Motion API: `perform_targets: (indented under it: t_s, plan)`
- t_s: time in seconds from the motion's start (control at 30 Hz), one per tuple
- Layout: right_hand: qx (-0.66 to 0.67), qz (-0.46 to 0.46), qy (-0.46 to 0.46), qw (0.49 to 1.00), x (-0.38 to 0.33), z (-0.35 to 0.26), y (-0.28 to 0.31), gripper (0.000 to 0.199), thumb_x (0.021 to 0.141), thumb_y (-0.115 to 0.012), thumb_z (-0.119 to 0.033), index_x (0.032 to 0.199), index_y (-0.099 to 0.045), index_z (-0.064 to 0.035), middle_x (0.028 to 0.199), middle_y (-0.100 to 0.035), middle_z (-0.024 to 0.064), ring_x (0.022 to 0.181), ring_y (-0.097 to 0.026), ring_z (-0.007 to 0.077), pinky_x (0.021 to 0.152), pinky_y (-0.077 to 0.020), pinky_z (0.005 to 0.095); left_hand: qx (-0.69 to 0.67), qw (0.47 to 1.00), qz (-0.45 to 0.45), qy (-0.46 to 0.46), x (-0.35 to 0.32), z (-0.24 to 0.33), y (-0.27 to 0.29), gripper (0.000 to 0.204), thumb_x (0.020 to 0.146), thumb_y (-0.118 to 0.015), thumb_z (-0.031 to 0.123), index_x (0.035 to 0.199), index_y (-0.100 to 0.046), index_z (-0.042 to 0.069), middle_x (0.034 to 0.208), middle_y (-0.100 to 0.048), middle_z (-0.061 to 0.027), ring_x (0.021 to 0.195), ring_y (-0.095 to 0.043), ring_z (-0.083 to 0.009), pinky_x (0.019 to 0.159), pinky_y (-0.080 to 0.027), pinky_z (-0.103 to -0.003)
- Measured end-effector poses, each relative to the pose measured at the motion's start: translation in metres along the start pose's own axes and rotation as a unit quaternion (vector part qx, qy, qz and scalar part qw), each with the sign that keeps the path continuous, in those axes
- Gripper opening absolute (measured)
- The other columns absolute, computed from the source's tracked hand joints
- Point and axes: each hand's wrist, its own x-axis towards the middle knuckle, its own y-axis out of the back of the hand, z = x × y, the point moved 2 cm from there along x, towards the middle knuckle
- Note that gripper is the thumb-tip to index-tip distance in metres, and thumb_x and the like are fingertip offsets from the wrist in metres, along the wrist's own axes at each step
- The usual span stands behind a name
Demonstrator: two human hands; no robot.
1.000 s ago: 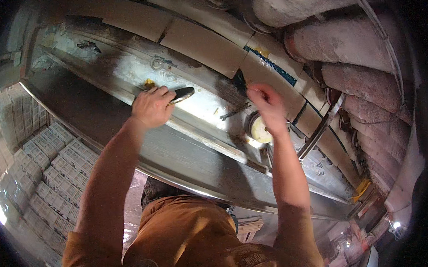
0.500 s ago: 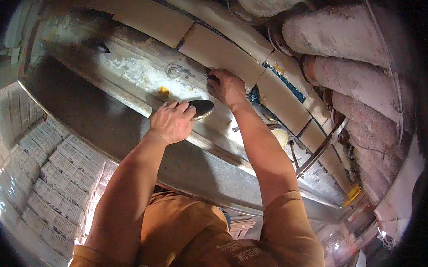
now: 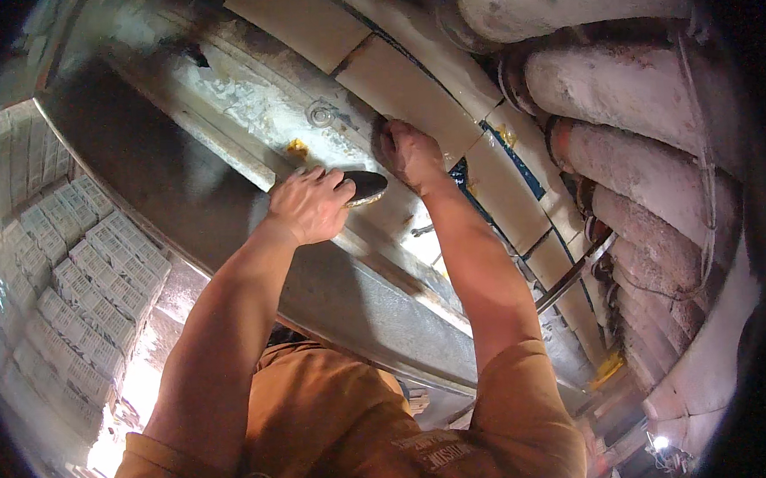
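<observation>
My left hand grips a flat, dark, rounded disc with a pale, rough rim; the disc is held tilted above a long metal channel. Beyond it, my right hand is at the channel's far side, against the edge of a row of pale rectangular slabs. Its fingers are curled and their tips hidden, so what they hold, if anything, does not show. White residue coats the channel floor, where a yellow lump and a round ring-shaped fitting sit near my hands.
Large dusty cylinders line the right side, and a thin metal bar slants before them. A broad dark metal ledge runs along my side of the channel. Stacked printed blocks stand low at the left. Blue gaps separate some slabs.
The view has shifted slightly. My left hand still holds the disc, and my right hand stays at the slab edge. A pale round thing by my right forearm no longer shows.
</observation>
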Motion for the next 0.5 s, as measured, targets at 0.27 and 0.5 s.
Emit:
perform_targets:
  t_s: [0.27,0.5]
  plan:
    - [0.755,-0.085,-0.207,0.616,-0.030,0.003,0.015,0.007,0.087,-0.051,-0.014,0.086,-0.055,-0.0086,0.079,-0.059,0.0042,0.060,-0.047,0.0118,0.049,-0.0352,0.0223,-0.010,1.000,-0.027,0.011,-0.002,-0.001,0.000,0.026,0.079,-0.058,0.025,0.100,-0.063,0.010,0.097,-0.060,-0.0100,0.093,-0.061,-0.0297,0.080,-0.050,-0.045]
    - [0.302,0.033,-0.095,0.948,-0.007,0.000,-0.007,0.027,0.085,-0.064,-0.030,0.092,-0.062,-0.0040,0.084,-0.066,0.0138,0.079,-0.063,0.0270,0.072,-0.0492,0.0373,0.004,1.000,-0.019,-0.007,0.001,-0.002,0.000,0.027,0.080,-0.058,0.026,0.101,-0.062,0.009,0.099,-0.059,-0.0096,0.093,-0.061,-0.0295,0.079,-0.050,-0.045]
